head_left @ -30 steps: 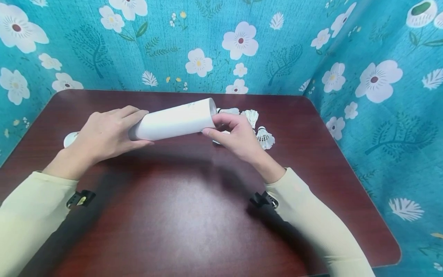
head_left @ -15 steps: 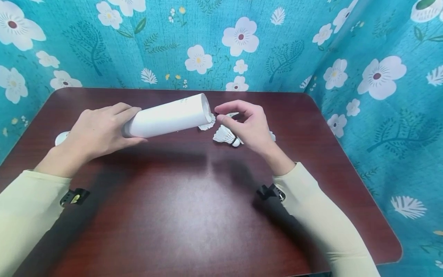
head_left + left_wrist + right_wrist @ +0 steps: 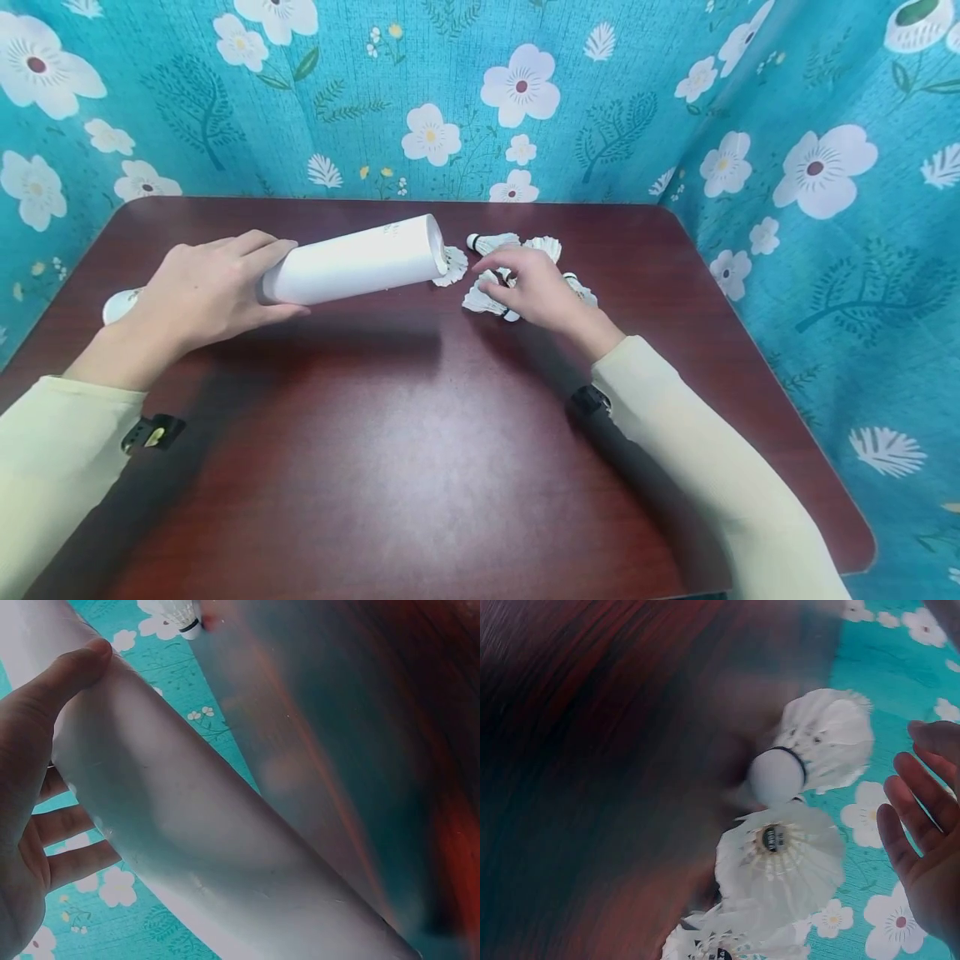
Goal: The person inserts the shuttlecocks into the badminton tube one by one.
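From the head camera, the left hand (image 3: 202, 292) grasps a white tube (image 3: 352, 260) near its closed end, fingers (image 3: 255, 247) laid over the top and the thumb curled underneath, so the tube lies nearly level above the dark red tabletop (image 3: 420, 467) with its open mouth pointing away from those fingers toward the right hand. A shuttlecock (image 3: 451, 265) lies just at that mouth, touching or almost touching the rim. The right hand (image 3: 536, 287) is lowered onto a cluster of shuttlecocks (image 3: 487, 298); its fingers are loosely bent over them, and whether they actually pinch one cannot be told here. More shuttlecocks lie just beyond those fingers, one with its cork tip (image 3: 475, 242) turned toward the tube. A small white cap (image 3: 118, 305) rests on the tabletop behind the left wrist, partly hidden. From the left wrist camera, the tube (image 3: 210, 847) fills the view, with the thumb (image 3: 64, 675) pressed on one side and the fingers (image 3: 71, 844) curled round the other; a shuttlecock (image 3: 180, 613) shows at the top edge. From the right wrist camera, the picture is blurred: the right hand's fingers (image 3: 915, 817) are spread and fairly straight, gripping nothing, just beside two shuttlecocks (image 3: 784, 859) lying on the tabletop, another (image 3: 825, 739) beyond them.
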